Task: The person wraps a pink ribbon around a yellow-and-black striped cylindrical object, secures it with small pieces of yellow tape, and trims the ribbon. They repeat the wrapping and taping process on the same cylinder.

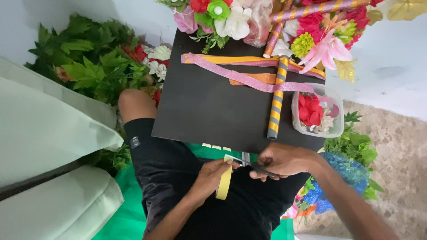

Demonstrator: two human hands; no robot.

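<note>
- Pale blue wall (396,58) fills the upper right of the frame, and a speckled stone floor (400,151) runs down the right side.
- Across the middle lies a black board (200,106), resting on the person's lap over black shorts (164,173), with a bare knee (135,102) showing at its left edge.
- On the board's upper part lie glitter ribbons (240,78) in pink, yellow and orange, crossing one another.
- A striped stick (276,100) in yellow and grey lies upright across the ribbons; a second striped stick (307,10) slants along the top edge.
- Paper flowers (231,20) in pink, white, red and green crowd the top of the frame and overhang the board's far edge.
- At the right of the board sits a clear plastic tub (339,106); inside are red petals (310,110) and a few small white and pink flowers.
- Green leaves (89,62) pile up at the upper left, with more at the right beside a blue glitter piece (344,166).
- Pale green cushions (44,133) fill the left side, and green cloth (124,218) spreads at the bottom.
- The left hand (213,175), below the board's near edge, has its fingers wrapped around a yellow roll of tape (224,182), held on edge over the lap.
- The right hand (284,160), just beside it, has its fingers closed on dark scissors (253,165), whose blades point left at the strip of tape at the top of the roll.
</note>
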